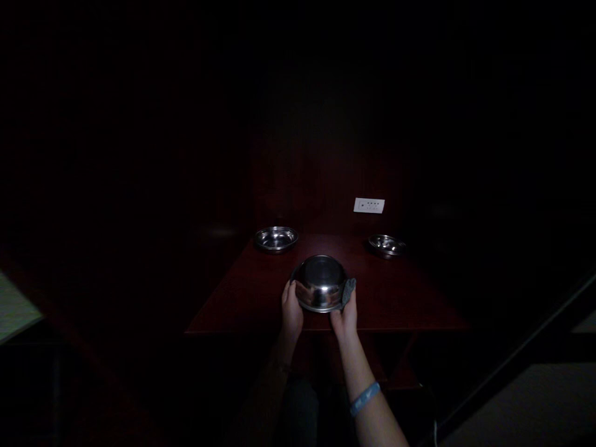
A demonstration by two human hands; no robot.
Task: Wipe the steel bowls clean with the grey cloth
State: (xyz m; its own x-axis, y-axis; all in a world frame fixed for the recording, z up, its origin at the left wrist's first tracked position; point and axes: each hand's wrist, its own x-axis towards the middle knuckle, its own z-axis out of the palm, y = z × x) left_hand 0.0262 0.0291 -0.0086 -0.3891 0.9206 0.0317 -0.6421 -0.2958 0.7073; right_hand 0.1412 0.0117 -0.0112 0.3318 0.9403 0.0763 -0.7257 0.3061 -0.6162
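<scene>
Between my two hands I hold a shiny metal bowl, tipped so its rounded underside faces up toward me. My left hand grips the rim on the left side. On the right, my right hand has the rim and a dark grey cloth, which is pressed against the bowl's outer wall. The bowl is over the near part of a dark red table; whether it touches the tabletop I cannot tell. The inside of the bowl is hidden.
A steel dish stands at the table's back left, and another steel dish at the back right. A white socket panel is on the wall behind. Dark surroundings hide most other things.
</scene>
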